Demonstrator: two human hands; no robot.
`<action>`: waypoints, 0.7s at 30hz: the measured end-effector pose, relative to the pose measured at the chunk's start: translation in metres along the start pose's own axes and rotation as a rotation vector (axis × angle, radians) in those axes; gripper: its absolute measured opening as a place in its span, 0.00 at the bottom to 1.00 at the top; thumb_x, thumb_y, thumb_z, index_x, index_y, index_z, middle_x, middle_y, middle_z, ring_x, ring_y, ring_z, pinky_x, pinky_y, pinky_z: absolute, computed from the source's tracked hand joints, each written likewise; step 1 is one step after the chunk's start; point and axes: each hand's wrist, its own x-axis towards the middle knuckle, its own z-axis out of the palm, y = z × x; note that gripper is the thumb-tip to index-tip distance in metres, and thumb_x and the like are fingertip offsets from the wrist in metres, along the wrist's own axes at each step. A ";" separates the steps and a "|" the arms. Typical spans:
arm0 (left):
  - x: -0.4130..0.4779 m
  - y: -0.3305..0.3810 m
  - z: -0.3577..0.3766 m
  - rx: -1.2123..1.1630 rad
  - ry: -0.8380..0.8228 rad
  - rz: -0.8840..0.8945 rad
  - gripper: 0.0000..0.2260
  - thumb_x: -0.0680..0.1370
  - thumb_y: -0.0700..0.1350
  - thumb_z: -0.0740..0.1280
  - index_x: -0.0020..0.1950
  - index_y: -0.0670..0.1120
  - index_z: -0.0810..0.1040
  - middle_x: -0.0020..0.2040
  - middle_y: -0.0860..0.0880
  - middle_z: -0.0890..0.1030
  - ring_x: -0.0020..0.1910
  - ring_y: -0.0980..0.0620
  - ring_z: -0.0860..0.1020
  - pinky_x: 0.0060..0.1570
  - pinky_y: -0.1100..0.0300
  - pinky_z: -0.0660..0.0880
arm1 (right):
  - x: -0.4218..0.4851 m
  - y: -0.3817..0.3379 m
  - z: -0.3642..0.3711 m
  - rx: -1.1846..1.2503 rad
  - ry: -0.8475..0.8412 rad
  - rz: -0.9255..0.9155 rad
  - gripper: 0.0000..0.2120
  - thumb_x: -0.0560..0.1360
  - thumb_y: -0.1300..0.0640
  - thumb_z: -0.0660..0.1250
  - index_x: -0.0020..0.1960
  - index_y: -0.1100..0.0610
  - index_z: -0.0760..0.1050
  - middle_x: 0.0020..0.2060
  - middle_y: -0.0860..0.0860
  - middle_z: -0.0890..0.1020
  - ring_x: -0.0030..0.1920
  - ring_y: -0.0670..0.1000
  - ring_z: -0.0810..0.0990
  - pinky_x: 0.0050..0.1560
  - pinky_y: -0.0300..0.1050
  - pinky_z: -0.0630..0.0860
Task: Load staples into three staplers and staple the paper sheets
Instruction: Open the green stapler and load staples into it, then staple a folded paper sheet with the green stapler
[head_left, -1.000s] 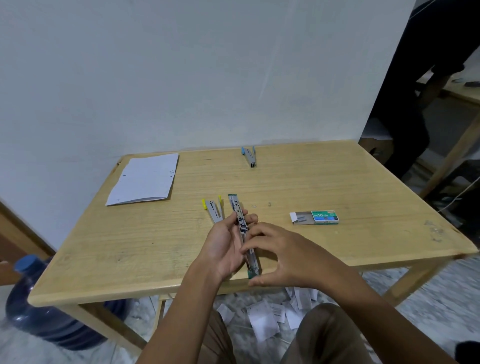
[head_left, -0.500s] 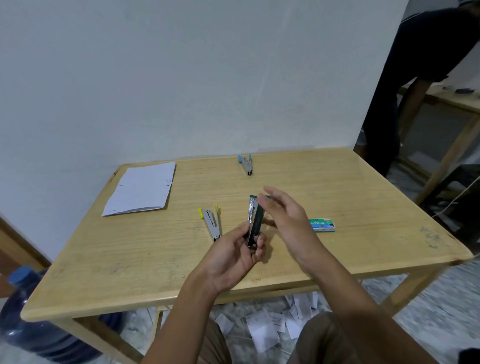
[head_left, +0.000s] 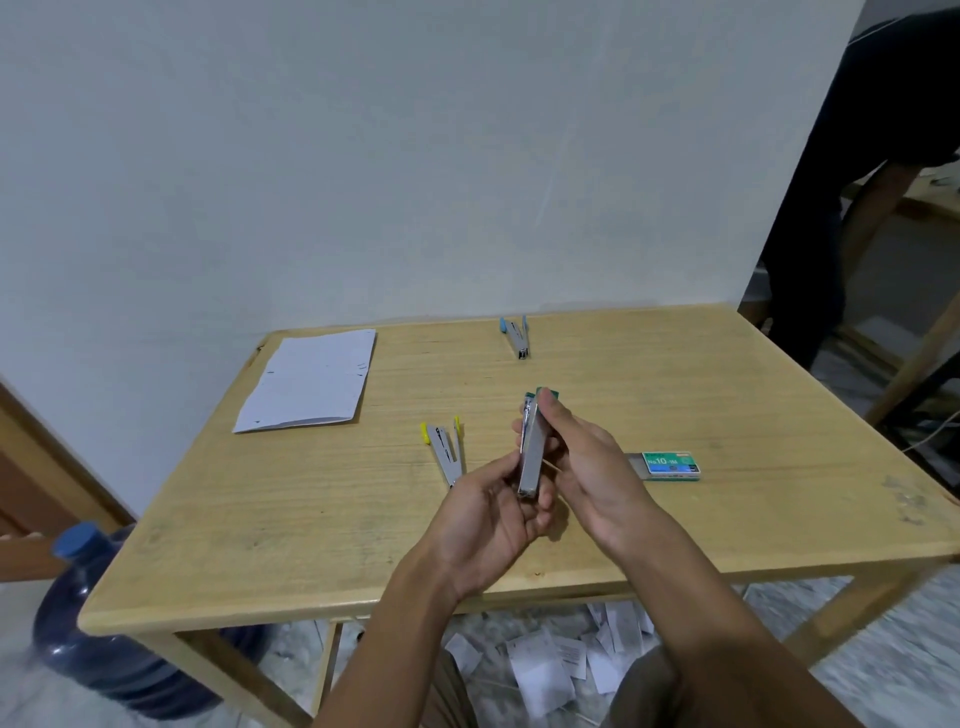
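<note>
Both our hands clamp one slim metal stapler (head_left: 531, 451) above the wooden counter (head_left: 675, 379): left hand (head_left: 488, 512) grips its base, right hand (head_left: 587, 467) pinches its green-capped top, holding it nearly upright.

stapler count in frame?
3. Green stapler held in both hands, left hand and right hand; yellow stapler lying open on the table beside them; blue stapler near the far edge. None seem hidden.
</note>
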 end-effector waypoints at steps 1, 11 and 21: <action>0.000 0.000 0.001 0.004 0.001 0.000 0.14 0.80 0.46 0.60 0.60 0.40 0.77 0.35 0.43 0.73 0.34 0.50 0.72 0.37 0.59 0.72 | -0.001 0.000 0.001 0.000 0.004 0.005 0.34 0.62 0.36 0.75 0.54 0.63 0.82 0.42 0.52 0.86 0.36 0.46 0.83 0.36 0.39 0.78; -0.013 0.005 0.006 0.279 0.187 0.047 0.16 0.84 0.49 0.58 0.55 0.39 0.78 0.36 0.43 0.77 0.28 0.47 0.75 0.30 0.56 0.73 | 0.003 -0.007 0.015 -0.001 0.098 -0.035 0.23 0.68 0.38 0.73 0.50 0.57 0.84 0.41 0.51 0.87 0.38 0.47 0.84 0.40 0.44 0.80; -0.019 0.121 -0.084 1.076 1.227 0.563 0.16 0.78 0.55 0.65 0.62 0.48 0.77 0.59 0.46 0.76 0.60 0.44 0.75 0.56 0.50 0.73 | 0.046 -0.041 0.049 -0.212 0.041 0.056 0.20 0.77 0.38 0.64 0.53 0.55 0.79 0.35 0.47 0.81 0.22 0.45 0.65 0.28 0.41 0.67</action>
